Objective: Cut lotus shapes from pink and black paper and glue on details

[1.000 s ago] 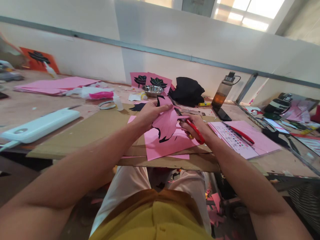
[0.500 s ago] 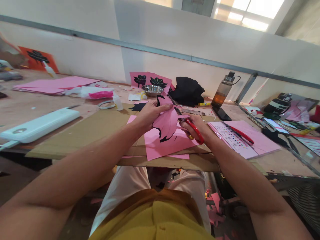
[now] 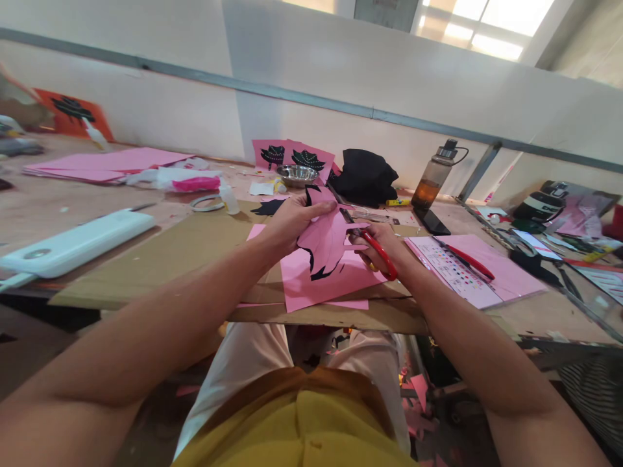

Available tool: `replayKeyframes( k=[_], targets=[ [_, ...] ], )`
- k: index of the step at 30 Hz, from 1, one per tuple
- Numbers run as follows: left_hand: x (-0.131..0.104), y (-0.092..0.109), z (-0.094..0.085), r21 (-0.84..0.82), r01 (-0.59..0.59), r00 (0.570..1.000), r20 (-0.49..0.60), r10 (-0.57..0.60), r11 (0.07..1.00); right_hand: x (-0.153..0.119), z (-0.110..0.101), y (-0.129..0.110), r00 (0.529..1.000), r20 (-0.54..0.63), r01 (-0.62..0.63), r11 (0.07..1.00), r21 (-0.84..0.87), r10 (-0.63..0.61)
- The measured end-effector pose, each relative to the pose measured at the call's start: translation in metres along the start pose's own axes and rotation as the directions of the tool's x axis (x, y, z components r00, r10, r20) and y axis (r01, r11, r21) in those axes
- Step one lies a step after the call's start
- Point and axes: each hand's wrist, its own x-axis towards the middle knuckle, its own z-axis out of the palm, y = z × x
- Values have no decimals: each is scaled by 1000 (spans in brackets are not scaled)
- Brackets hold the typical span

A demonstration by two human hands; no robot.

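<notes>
My left hand [image 3: 302,220] is closed on a pink paper cutout [image 3: 327,243] with jagged black edges, thumb on top. Two narrow pink prongs stick out of its right side. In my right hand [image 3: 382,241] I grip red-handled scissors [image 3: 380,254], their dark blades against the cutout's right edge by the prongs. Whether the blades are parted I cannot tell. Below both hands, a pink sheet [image 3: 304,288] rests on brown cardboard [image 3: 195,259]. A black jagged cutout [image 3: 268,207] lies just behind my left hand.
A metal bowl [image 3: 298,175] and black cloth [image 3: 365,176] sit at the back. On the right are a bottle [image 3: 435,175], a phone [image 3: 432,222] and a second red-handled tool [image 3: 470,261] on a printed pink pack [image 3: 516,275]. A white device [image 3: 82,240] lies left.
The pink cutout has tilted slightly, its lower tip a little lower and its prongs shifted by the right hand. Both hands stay in nearly the same place.
</notes>
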Motion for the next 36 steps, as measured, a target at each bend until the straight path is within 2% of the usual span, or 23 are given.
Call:
replayKeyframes(
  k=[6,11,21,26,30,36],
  targets=[
    [1,0,0,3,16,999,-28,-16,1000,1,0,5,998,-21,55,998,-16,-55],
    [1,-1,-1,-6,10,1000,-10,-10,1000,3,0,9,995,-32,87,994,-65,-89],
    [0,0,-1,-14,10,1000,-12,-10,1000,15,2,33,990,-55,130,991,35,-128],
    [0,0,0,-26,16,1000,-10,-16,1000,10,0,21,996,-32,78,997,-25,-79],
    [-1,-2,2,-35,7,1000,10,-6,999,5,0,9,998,-12,59,998,34,-59],
    [-2,-2,3,-6,30,999,-13,-30,1000,5,1,9,998,-18,64,997,48,-63]
  ],
)
